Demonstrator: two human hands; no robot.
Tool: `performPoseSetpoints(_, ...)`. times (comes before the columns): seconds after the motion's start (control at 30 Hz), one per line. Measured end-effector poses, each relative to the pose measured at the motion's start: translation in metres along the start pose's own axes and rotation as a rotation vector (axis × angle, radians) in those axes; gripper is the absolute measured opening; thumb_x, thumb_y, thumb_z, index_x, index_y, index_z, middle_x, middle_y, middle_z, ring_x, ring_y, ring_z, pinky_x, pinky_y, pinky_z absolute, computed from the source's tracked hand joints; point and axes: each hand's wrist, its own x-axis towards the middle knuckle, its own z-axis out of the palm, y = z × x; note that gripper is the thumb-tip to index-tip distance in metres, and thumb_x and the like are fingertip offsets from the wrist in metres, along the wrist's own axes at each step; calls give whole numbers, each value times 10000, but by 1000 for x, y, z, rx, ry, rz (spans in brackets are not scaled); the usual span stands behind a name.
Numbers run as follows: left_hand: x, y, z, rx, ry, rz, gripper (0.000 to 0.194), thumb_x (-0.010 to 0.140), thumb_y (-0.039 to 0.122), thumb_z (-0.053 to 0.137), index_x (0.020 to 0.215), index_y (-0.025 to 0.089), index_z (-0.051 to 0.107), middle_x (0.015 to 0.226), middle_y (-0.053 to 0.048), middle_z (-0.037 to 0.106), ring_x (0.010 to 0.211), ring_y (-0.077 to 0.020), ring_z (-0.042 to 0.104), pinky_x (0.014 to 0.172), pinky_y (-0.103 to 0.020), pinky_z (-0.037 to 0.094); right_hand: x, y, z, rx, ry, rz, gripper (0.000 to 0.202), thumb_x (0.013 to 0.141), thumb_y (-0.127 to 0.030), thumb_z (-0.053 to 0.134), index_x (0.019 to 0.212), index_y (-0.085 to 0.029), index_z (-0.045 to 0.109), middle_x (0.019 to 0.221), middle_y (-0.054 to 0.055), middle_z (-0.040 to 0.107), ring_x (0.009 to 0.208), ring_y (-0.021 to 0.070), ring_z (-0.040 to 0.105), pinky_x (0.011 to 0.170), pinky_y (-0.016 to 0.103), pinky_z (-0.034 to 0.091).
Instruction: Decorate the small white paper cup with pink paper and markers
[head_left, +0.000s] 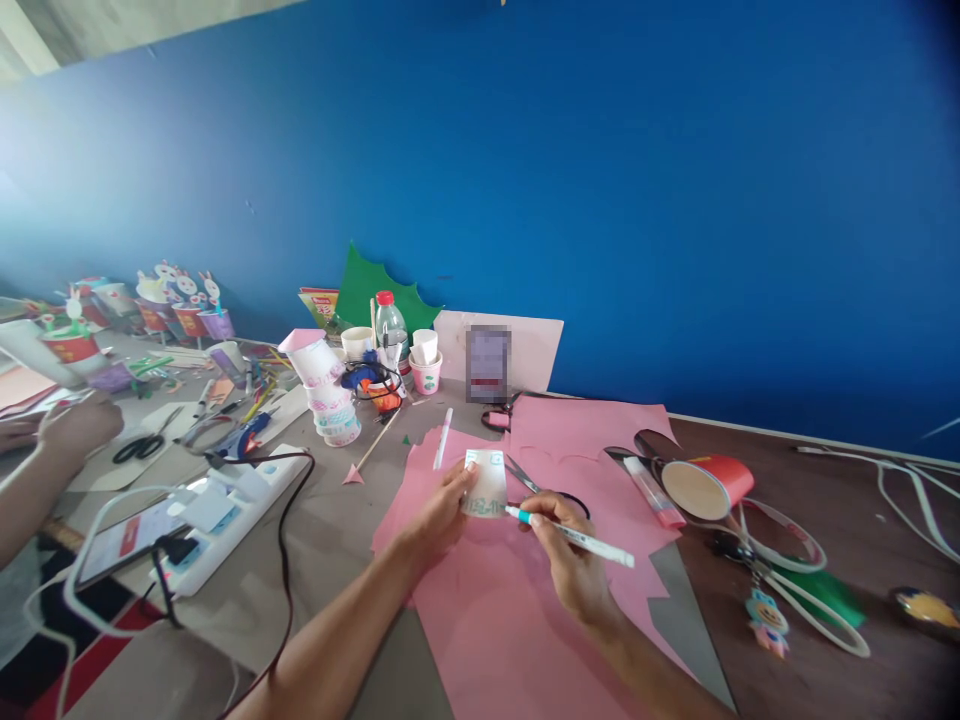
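Note:
My left hand is closed around the left side of a small white paper cup. Blue-green drawn marks run along the cup's upper and lower edges. My right hand grips a white marker with a teal band, its tip at the cup's lower right edge. Pink paper sheets lie beneath both hands. Just behind my right hand is a pair of scissors, its handles partly hidden by the fingers. A second marker, white and pink, lies beyond my left hand.
A tower of decorated cups and a red-capped bottle stand behind at left. A power strip with trailing cables lies on the left, near another person's hand. On the right are a red cup on its side and a keychain.

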Motion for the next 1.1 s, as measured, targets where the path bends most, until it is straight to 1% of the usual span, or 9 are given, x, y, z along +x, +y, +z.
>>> performPoseSetpoints(0.07, -1, 1, 1, -22, -15, 16, 431, 766, 582, 730, 827, 168, 625, 668, 27, 572, 569, -104, 488, 546, -222, 379, -1, 2, 1, 5, 33, 10, 162, 892, -298, 527, 842, -222, 660, 731, 11, 636, 658, 169, 588, 579, 251, 478)
performPoseSetpoints(0.17, -2, 2, 2, -59, -36, 26, 397, 801, 543, 717, 836, 156, 636, 697, 14, 599, 586, -107, 501, 561, -225, 386, -1, 3, 2, 3, 50, 15, 160, 894, -305, 535, 843, -219, 660, 745, 19, 641, 678, 176, 602, 595, 258, 489)
performPoseSetpoints(0.3, -2, 2, 1, -108, -20, 16, 360, 793, 498, 744, 832, 153, 646, 692, 16, 600, 583, -106, 512, 573, -225, 399, -1, 4, 2, -5, 64, 31, 163, 890, -311, 536, 836, -221, 660, 742, 19, 637, 671, 177, 600, 590, 261, 487)
performPoseSetpoints(0.5, 0, 3, 2, -141, -33, -12, 400, 740, 517, 783, 839, 147, 671, 697, -3, 632, 603, -128, 554, 586, -234, 423, -1, 0, 2, 16, 56, 39, 164, 897, -317, 529, 830, -227, 649, 721, 12, 638, 671, 177, 608, 587, 259, 495)
performPoseSetpoints(0.67, 0, 2, 0, -135, -45, -6, 369, 784, 501, 753, 879, 152, 681, 724, -4, 643, 630, -131, 565, 629, -242, 447, 0, -2, 3, 9, 67, 38, 170, 893, -327, 534, 829, -222, 651, 742, 20, 654, 675, 179, 627, 592, 262, 509)
performPoseSetpoints(0.83, 0, 1, -2, -116, -66, 3, 357, 805, 503, 732, 894, 162, 672, 733, 0, 634, 636, -129, 554, 620, -232, 438, 1, -4, 3, 10, 66, 35, 174, 891, -333, 534, 820, -222, 648, 730, 19, 654, 686, 184, 644, 607, 266, 524)
performPoseSetpoints(0.93, 0, 1, -2, -100, -71, 9, 354, 822, 509, 710, 870, 162, 662, 726, 1, 625, 614, -127, 533, 603, -238, 429, 1, -4, 3, 5, 69, 43, 176, 887, -343, 543, 825, -220, 653, 735, 25, 659, 683, 188, 649, 603, 271, 530)
performPoseSetpoints(1.1, 1, -1, -3, -91, -67, 14, 375, 814, 526, 711, 870, 159, 656, 717, 6, 603, 612, -125, 510, 595, -239, 417, 1, -5, 4, 6, 74, 43, 180, 890, -349, 548, 810, -223, 649, 733, 30, 665, 684, 193, 645, 608, 278, 532)
